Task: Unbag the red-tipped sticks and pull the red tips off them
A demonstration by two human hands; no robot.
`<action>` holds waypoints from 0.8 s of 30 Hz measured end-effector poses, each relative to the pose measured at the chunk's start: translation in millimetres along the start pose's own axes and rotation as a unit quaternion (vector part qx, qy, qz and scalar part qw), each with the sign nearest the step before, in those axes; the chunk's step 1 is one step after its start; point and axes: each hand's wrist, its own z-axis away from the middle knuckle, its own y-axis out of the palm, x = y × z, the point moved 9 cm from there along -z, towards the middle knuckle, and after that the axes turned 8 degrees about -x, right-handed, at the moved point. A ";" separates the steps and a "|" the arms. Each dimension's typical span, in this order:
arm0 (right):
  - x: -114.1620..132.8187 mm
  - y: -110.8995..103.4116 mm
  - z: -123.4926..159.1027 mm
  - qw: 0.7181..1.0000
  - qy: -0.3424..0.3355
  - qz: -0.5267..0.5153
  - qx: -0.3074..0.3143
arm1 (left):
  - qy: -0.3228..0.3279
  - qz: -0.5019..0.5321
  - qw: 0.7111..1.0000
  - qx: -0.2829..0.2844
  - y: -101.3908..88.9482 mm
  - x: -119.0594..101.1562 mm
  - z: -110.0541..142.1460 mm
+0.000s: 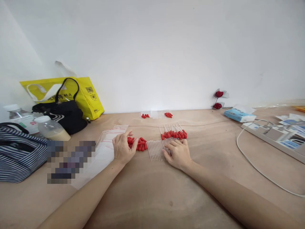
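My left hand (123, 149) rests at the left edge of a pile of red rubber dropper bulbs (142, 144). Its thumb and fingers are apart, with bulbs showing between them. Right of the pile lies a row of thin clear tubes (153, 150), side by side. Over the right end of this row is my right hand (178, 154), palm down, fingers stretched out and touching the tubes. Just beyond it, several clear tubes with red bulbs on their near ends form a group of droppers (175, 133).
Clear bags with red-tipped pieces (145, 116) lie by the wall. Zip bags (105, 152) are left of my hand. Farther left stand a striped pouch (21, 156), a bottle (51, 127) and a yellow bag (91, 98). Tissues (238, 115) and a power strip with a cable (276, 140) lie right.
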 end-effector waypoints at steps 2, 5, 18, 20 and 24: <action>0.0 -0.6 0.3 1.000 0.000 -0.003 0.004 | 0.008 0.000 1.000 0.011 1.2 -5.3 0.6; -2.9 -5.0 -0.5 1.000 0.010 -0.018 -0.007 | 0.005 -0.009 0.998 0.066 12.6 -17.6 -0.8; -42.8 -40.9 15.3 0.999 0.021 -0.020 -0.040 | -0.115 -0.098 0.908 0.390 150.5 -62.1 -18.4; -43.2 -41.0 14.3 0.999 0.018 -0.021 -0.043 | -0.132 -0.107 0.896 0.411 160.5 -59.1 -15.2; -37.8 -37.1 11.4 0.999 0.009 -0.024 -0.041 | -0.139 -0.109 0.886 0.429 165.9 -58.2 -15.0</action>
